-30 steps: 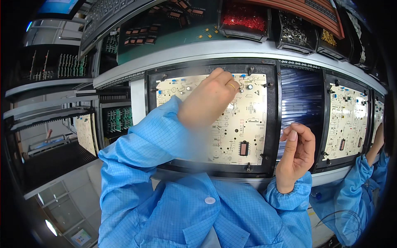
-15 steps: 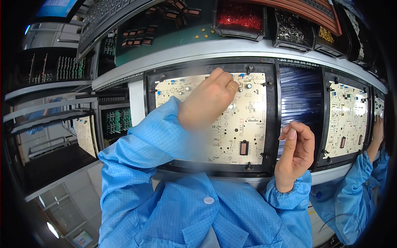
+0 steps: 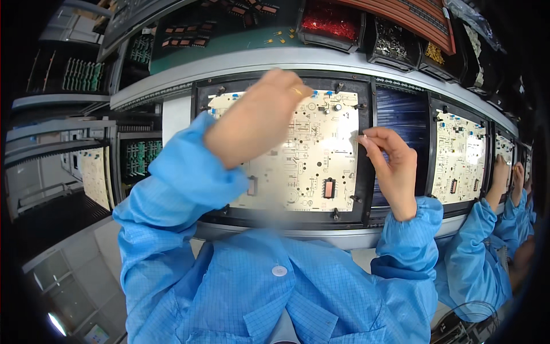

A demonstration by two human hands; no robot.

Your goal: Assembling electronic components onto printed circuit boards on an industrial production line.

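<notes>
A cream circuit board (image 3: 306,172) lies in a black frame (image 3: 365,189) in front of me, with several small parts along its far edge and a dark chip (image 3: 329,188) at its near right. My left hand (image 3: 255,117) is over the board's left half, back upward and smeared by motion. Its fingers are bent and mostly hidden, so any held thing cannot be seen. Just above the frame's right side, my right hand (image 3: 395,163) has its thumb and forefinger pinched together. Something tiny and pale may be at their tips, too small to name.
Beyond the rail, dark chips (image 3: 189,35) and yellow parts (image 3: 279,38) lie on a green surface. Bins of red parts (image 3: 332,26), metal parts (image 3: 392,43) and yellow parts (image 3: 433,54) stand at the far right. Another framed board (image 3: 461,155) and a co-worker's hand (image 3: 498,176) are rightward.
My left hand has shifted left and away from me over the board. My right hand has moved up and left to the board's right edge, its fingertips now pinched. The whole view has shifted slightly.
</notes>
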